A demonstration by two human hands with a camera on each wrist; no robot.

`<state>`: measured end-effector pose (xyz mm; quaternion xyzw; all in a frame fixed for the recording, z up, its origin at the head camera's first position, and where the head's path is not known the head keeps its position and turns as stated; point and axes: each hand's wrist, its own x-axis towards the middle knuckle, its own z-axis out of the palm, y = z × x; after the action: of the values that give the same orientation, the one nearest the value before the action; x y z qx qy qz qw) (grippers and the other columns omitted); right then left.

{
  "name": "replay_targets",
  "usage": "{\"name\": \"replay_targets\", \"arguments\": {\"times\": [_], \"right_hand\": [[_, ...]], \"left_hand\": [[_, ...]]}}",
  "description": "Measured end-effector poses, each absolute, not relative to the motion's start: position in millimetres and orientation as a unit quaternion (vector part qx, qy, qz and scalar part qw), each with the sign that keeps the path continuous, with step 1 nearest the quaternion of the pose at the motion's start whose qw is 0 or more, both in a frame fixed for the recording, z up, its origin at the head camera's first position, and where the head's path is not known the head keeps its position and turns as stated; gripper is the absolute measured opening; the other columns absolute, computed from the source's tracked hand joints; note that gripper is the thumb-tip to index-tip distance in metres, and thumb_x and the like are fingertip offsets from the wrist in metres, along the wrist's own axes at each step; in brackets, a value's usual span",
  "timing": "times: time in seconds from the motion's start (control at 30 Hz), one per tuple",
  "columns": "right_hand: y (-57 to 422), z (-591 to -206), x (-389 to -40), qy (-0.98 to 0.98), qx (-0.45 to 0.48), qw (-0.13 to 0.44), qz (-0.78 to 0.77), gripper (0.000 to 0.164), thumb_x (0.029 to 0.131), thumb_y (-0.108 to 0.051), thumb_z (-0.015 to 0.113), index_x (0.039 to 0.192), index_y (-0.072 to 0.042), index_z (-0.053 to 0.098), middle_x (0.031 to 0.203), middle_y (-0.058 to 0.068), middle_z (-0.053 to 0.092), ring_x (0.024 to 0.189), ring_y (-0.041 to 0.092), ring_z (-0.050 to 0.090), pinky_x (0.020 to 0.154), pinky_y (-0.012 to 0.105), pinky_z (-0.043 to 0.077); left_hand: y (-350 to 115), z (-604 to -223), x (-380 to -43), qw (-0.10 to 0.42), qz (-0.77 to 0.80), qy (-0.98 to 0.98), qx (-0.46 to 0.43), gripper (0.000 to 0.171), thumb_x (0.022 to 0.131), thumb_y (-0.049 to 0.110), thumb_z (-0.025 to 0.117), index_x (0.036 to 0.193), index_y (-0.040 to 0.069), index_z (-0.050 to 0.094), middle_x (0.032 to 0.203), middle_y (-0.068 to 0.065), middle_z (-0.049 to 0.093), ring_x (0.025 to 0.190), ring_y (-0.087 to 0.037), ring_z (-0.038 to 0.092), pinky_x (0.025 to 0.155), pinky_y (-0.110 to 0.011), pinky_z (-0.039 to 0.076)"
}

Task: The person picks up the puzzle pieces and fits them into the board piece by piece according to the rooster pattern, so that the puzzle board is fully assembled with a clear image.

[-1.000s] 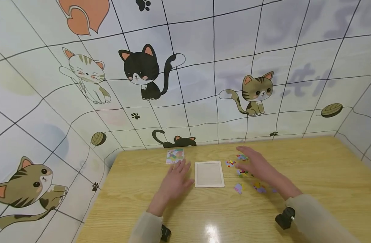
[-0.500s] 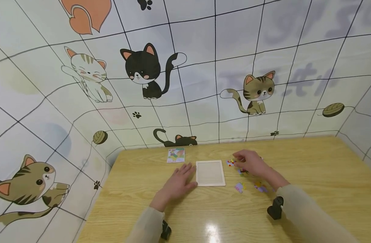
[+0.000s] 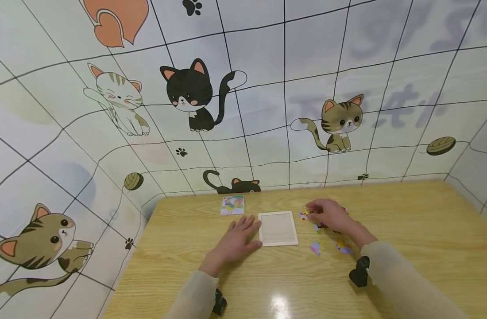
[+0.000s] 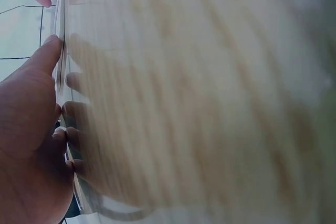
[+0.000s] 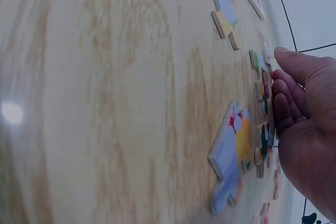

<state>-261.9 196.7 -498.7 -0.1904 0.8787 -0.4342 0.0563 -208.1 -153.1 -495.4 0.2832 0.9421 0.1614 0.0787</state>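
Note:
My left hand (image 3: 238,239) lies with spread fingers on the table, its fingertips right at the left edge of a pale square puzzle frame (image 3: 260,230). In the left wrist view the thumb (image 4: 44,59) stretches along the tabletop. My right hand (image 3: 329,215) is low over a group of colourful jigsaw pieces, fingers bent. Its thumb and index tips are right at a red-and-yellow dotted jigsaw piece (image 3: 303,215); I cannot tell whether they pinch it. In the right wrist view the thumb (image 5: 294,61) stands apart from the curled fingers. Part of the group is hidden beneath this hand.
A square picture card (image 3: 233,205) lies at the back left of the wooden table (image 3: 179,257). Nearer me are a lilac jigsaw piece (image 3: 316,248) and a purple-and-yellow one (image 3: 343,247). Behind the table rises a wall covering (image 3: 263,106) printed with cats.
My right hand has come down and left onto the jigsaw pieces, its fingers drawing closer together. My left hand has slid slightly forward and right, up to the frame.

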Motion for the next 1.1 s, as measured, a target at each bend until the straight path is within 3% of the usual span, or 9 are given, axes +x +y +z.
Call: {"name": "replay_targets", "arguments": {"times": [0.77, 1.1], "right_hand": [[196.5, -506.4, -266.8, 0.871, -0.204, 0.064, -0.443, 0.038, 0.098, -0.009, 0.069, 0.131, 0.009, 0.064, 0.105, 0.008, 0.066, 0.091, 0.020, 0.058, 0.076, 0.035, 0.051], [192.4, -503.6, -266.2, 0.877, -0.192, 0.065, -0.435, 0.026, 0.097, -0.006, 0.070, 0.120, 0.006, 0.070, 0.098, 0.007, 0.065, 0.087, 0.020, 0.057, 0.075, 0.037, 0.051]], "left_hand": [[-152.1, -499.1, -213.8, 0.090, 0.171, 0.941, 0.279, 0.069, 0.104, 0.047, 0.056, 0.160, 0.013, 0.037, 0.167, -0.012, 0.025, 0.154, -0.039, 0.016, 0.120, -0.063, 0.012], [-152.4, -498.5, -215.0, 0.105, 0.180, 0.938, 0.276, 0.070, 0.104, 0.046, 0.057, 0.162, 0.014, 0.034, 0.169, -0.010, 0.022, 0.155, -0.038, 0.013, 0.120, -0.063, 0.009]]}}
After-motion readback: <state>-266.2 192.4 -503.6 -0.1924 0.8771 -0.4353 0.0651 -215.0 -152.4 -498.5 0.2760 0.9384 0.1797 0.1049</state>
